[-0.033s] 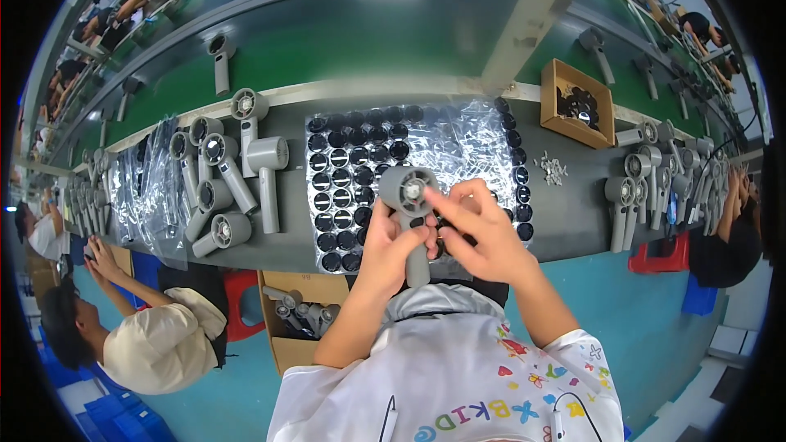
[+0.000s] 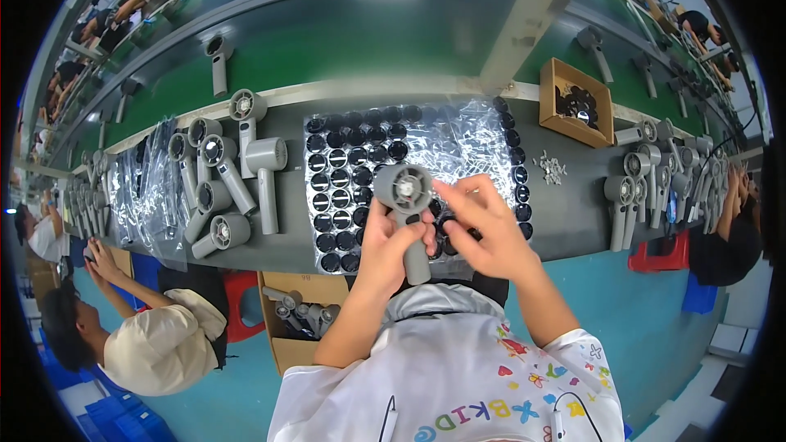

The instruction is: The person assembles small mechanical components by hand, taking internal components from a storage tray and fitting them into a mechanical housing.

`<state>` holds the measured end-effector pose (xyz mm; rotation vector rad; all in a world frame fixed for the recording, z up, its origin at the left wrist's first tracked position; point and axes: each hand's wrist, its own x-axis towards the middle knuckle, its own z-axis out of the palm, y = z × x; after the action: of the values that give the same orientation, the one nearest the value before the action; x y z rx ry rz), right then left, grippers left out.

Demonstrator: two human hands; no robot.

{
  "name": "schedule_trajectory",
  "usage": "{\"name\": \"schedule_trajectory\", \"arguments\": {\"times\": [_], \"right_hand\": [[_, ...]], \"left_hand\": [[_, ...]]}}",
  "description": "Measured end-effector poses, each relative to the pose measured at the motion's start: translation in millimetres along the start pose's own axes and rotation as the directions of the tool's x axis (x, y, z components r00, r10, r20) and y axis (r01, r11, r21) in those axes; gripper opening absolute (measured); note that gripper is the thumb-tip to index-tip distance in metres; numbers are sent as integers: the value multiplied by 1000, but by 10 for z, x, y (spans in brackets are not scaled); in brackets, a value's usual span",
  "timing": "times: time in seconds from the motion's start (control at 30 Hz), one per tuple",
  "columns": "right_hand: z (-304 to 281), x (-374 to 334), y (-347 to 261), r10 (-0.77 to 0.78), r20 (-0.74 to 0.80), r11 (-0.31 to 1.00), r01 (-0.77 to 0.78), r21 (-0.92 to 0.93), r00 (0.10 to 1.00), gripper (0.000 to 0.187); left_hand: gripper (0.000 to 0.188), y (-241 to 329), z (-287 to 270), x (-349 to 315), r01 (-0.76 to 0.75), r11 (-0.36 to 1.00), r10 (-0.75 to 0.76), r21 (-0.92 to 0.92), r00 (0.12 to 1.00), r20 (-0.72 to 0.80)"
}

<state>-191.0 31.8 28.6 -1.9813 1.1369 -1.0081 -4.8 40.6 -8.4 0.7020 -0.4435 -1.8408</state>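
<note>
A grey handheld fan (image 2: pixel 404 188) is upright in front of me, its round grille facing up and its handle pointing toward my body. My left hand (image 2: pixel 386 250) wraps round the handle just below the head, thumb across the front. Beside the fan's right rim is my right hand (image 2: pixel 489 233), fingers bent and apart, with nothing visible between them. Its index fingertip is close to the rim; whether it touches I cannot tell. Below the hands lies a silvery plastic sheet (image 2: pixel 460 141) with rows of round black caps (image 2: pixel 339 177), partly hidden by the fan and my hands.
Several grey fans (image 2: pixel 264 155) lie left of the sheet, beside clear plastic bags (image 2: pixel 151 188). To the right are small pale parts (image 2: pixel 551 168), a cardboard box (image 2: pixel 607 106) of black pieces and more fans (image 2: pixel 622 189). A carton (image 2: pixel 295 354) of fans stands below; a co-worker (image 2: pixel 155 340) sits at left.
My right index finger has come off the fan's grille to beside its rim. The fan has shifted slightly left in my left hand.
</note>
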Motion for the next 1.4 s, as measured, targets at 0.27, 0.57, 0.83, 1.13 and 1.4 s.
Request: {"name": "schedule_trajectory", "arguments": {"times": [0.27,0.57,0.83,1.13,1.4], "right_hand": [[-268,-43,282,144,-16,902,-138,-409,989,19],[-275,-113,334,344,-147,765,-367,-529,927,17],[-479,-135,544,321,-244,933,-349,-83,915,9],[-292,-14,368,425,228,191,-332,924,876,16],[-23,29,331,505,37,418,-281,864,863,27]], "left_hand": [[44,-92,-201,166,-127,990,121,-54,987,-106],[42,-75,-233,205,-135,991,134,-17,989,-60],[42,-69,-222,201,-133,990,130,-44,990,-59],[47,-88,-141,106,-139,987,141,79,990,-22],[54,-187,89,12,-150,945,145,291,989,39]]}}
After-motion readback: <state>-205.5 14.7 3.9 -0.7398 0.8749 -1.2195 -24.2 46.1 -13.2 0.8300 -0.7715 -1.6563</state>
